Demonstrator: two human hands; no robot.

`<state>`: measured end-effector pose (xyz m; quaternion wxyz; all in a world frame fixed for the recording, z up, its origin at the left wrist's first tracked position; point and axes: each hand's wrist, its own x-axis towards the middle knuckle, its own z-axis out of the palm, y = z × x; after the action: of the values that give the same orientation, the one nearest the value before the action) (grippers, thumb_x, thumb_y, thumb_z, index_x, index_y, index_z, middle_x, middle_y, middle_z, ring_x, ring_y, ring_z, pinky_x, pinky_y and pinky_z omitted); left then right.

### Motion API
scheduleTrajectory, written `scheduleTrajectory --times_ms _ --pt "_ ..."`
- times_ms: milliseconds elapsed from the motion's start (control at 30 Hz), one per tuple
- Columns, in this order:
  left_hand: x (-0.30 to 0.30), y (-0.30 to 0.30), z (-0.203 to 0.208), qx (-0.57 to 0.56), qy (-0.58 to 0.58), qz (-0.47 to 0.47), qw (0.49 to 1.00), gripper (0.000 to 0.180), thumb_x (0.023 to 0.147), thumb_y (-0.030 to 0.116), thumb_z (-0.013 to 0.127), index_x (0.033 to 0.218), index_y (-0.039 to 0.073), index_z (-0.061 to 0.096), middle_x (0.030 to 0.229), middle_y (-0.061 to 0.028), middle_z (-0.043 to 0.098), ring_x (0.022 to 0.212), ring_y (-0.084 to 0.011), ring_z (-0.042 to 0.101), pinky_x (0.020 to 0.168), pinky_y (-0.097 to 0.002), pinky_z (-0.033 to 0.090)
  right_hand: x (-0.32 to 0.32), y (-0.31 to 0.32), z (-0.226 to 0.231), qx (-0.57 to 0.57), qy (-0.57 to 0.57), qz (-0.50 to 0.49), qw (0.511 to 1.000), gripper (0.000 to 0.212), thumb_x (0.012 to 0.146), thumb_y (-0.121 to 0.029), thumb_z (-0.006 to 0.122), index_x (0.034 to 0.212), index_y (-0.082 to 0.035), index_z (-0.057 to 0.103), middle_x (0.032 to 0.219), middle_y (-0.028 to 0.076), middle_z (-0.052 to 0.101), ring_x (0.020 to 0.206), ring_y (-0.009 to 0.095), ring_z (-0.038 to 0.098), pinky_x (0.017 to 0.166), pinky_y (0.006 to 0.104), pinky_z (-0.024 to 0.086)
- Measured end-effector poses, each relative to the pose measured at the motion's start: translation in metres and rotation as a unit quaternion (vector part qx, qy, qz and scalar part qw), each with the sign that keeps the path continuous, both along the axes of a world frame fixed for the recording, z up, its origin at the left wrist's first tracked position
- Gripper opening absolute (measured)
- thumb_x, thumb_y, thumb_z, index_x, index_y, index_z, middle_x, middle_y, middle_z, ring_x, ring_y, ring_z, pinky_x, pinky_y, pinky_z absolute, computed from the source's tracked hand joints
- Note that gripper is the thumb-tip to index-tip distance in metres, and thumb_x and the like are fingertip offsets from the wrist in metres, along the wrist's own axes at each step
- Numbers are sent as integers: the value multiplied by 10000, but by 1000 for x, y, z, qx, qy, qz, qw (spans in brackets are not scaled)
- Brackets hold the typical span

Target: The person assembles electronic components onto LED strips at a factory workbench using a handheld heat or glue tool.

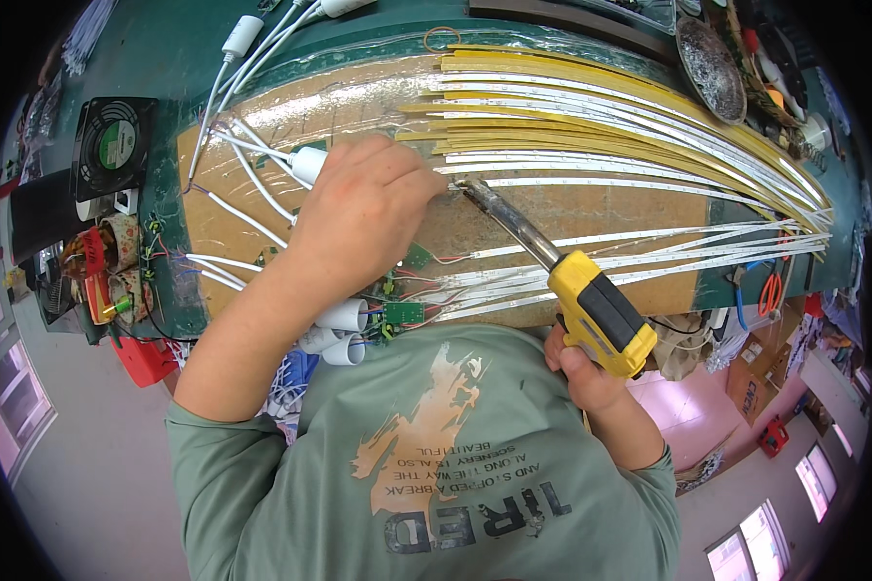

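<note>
My right hand (591, 378) is wrapped round the handle of a yellow and black soldering gun (601, 315), whose metal barrel points up and left. Its tip meets the left end of a white LED strip (591, 182), right beside my left fingertips. My left hand (366, 198) is closed in a pinch there; what lies between the fingers is hidden. Behind that hand a white plastic tube end (307, 166) with white cables rests on the brown board (552, 215). Nearer me, several strips (591, 276) are wired to small green circuit boards (404, 312) beside white tubes (345, 316).
A bundle of yellow-backed LED strips (591, 97) stretches across the far right. At the left stands a black fan (116, 145). A round metal dish (712, 70) sits at the far right. Orange-handled scissors (770, 293) hang near the right edge. More white tube ends (242, 37) lie far left.
</note>
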<state>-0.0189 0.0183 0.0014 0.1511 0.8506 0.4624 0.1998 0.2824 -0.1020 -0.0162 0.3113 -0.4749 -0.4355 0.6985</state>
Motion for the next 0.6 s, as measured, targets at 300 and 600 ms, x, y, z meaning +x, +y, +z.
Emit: scheduleTrajectory --times_ms 300,600 --pt "0 0 0 3 -1 0 1000 175 757 21 689 922 78 686 911 -61 651 890 -281 606 801 -390 477 -3 2 -1 47 -27 -5 999 528 899 -282 679 1266 29 463 805 58 514 645 137 498 573 282 453" --pt "1 0 0 3 -3 3 1000 183 742 20 690 914 82 685 905 -60 648 885 -279 606 803 -389 478 -6 1 -1 49 -30 -25 998 529 891 -295 693 1260 15 474 796 58 507 638 141 499 560 280 448"
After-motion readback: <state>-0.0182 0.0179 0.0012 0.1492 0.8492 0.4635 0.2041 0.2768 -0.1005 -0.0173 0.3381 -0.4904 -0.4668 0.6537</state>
